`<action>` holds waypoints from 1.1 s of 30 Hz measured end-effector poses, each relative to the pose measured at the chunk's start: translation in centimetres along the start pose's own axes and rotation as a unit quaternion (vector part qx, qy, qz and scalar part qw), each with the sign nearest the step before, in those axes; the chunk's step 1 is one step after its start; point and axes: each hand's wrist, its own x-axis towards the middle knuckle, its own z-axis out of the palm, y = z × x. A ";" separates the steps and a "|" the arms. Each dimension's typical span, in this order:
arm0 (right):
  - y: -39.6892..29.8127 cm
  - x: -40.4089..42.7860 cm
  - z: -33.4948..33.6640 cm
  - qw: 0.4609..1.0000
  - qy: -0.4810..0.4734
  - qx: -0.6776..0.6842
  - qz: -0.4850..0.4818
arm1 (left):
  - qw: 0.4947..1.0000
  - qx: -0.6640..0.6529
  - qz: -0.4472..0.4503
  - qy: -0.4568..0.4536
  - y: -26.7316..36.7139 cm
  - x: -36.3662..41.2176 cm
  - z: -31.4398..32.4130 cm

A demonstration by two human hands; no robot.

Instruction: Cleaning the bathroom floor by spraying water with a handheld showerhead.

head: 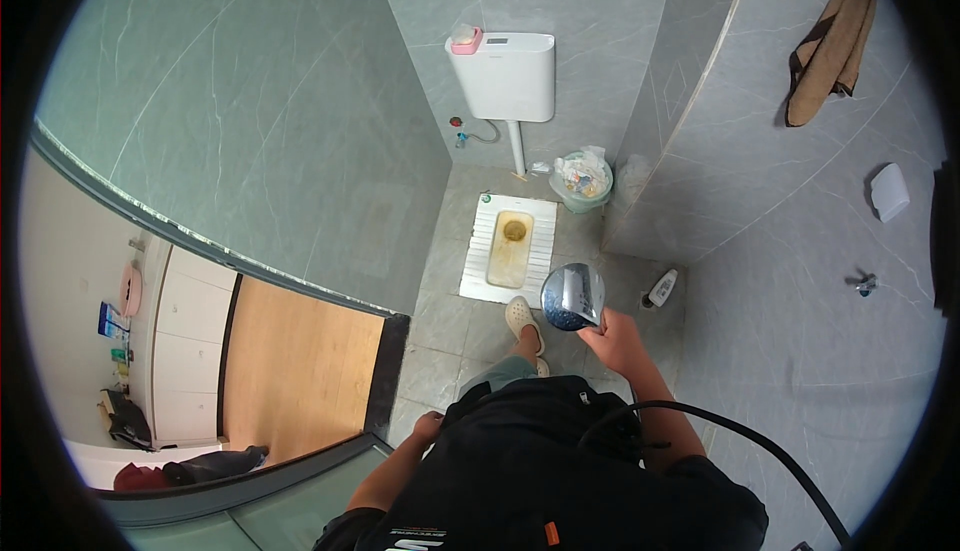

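Observation:
My right hand (616,342) is closed around the near side of a round, shiny metal vessel (573,296), which looks like a dipper. A blue speckled area shows on its left and lower part; I cannot tell what is in it. The vessel is held in the air by the near right corner of a white squat toilet pan (469,281), whose bowl is stained yellow-brown. Low at my left side is my left hand (429,427), partly covered by the black shirt, its fingers unclear.
Behind the pan, a white cistern (517,78) carries a pink soap dish (466,41). A lined waste bin (581,180) stands right of its pipe. A white bottle (663,288) sits near the right wall, below a tap (866,285). At left, a doorway opens onto a wooden floor (300,371).

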 end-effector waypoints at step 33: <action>0.2 -0.4 -1.0 0.978 0.209 0.018 0.006 | 0.999 -0.029 -0.024 -0.009 2.0 0.3 -0.8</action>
